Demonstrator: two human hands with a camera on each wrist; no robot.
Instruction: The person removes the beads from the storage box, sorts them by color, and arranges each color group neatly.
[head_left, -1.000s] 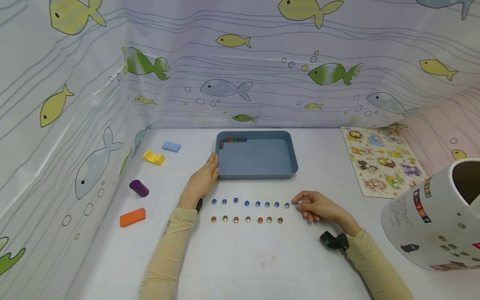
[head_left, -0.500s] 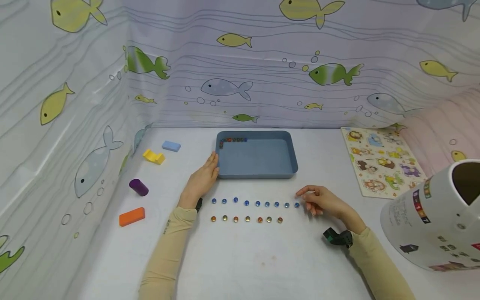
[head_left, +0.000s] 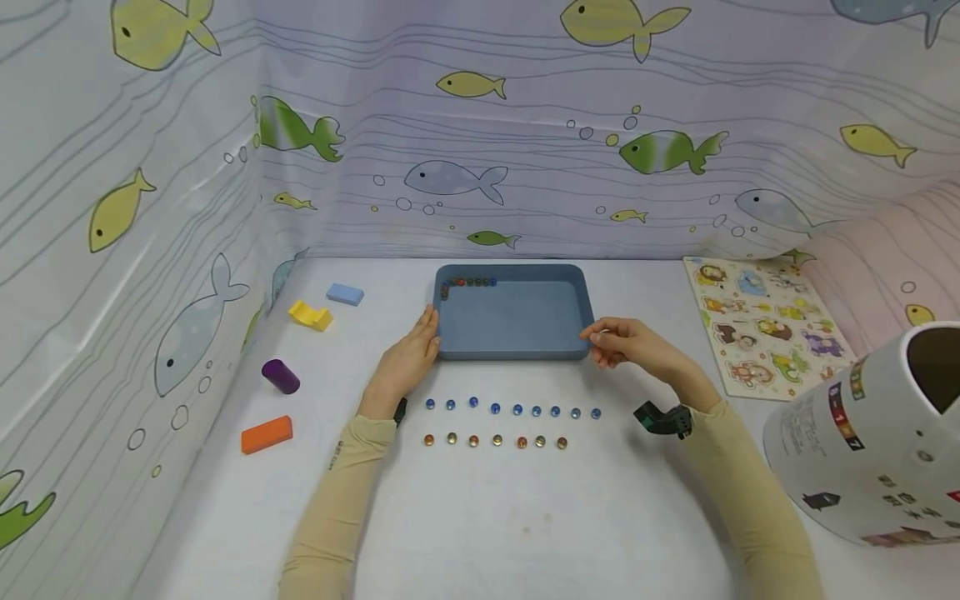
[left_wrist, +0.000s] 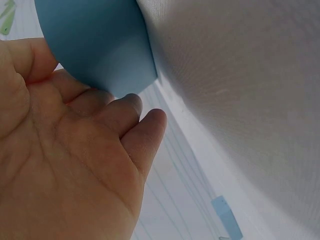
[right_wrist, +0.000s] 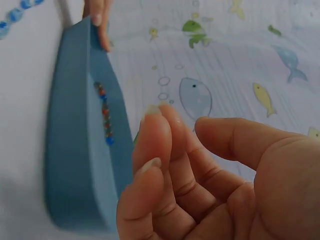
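Note:
A blue-grey tray (head_left: 517, 327) lies on the white table, with a line of several glass marbles (head_left: 470, 282) along its far left corner. My left hand (head_left: 406, 360) rests along the tray's left side with fingers extended; in the left wrist view the fingers touch the tray wall (left_wrist: 100, 45). My right hand (head_left: 630, 343) hovers at the tray's front right corner, fingers loosely bent. The right wrist view shows a gap between thumb and fingers and nothing held. Before the tray run a row of blue marbles (head_left: 517, 410) and a row of amber and greenish marbles (head_left: 497, 440).
Toy blocks lie at left: light blue (head_left: 345, 294), yellow (head_left: 311, 316), purple (head_left: 281, 377) and orange (head_left: 266, 434). At right are an animal picture board (head_left: 772, 327) and a large white cylindrical container (head_left: 855, 450). A fish-patterned curtain (head_left: 540, 192) encloses the table.
My right hand placed a blue marble at the right end of the blue row, let go, and moved up to the tray's front right corner. My left hand stayed at the tray.

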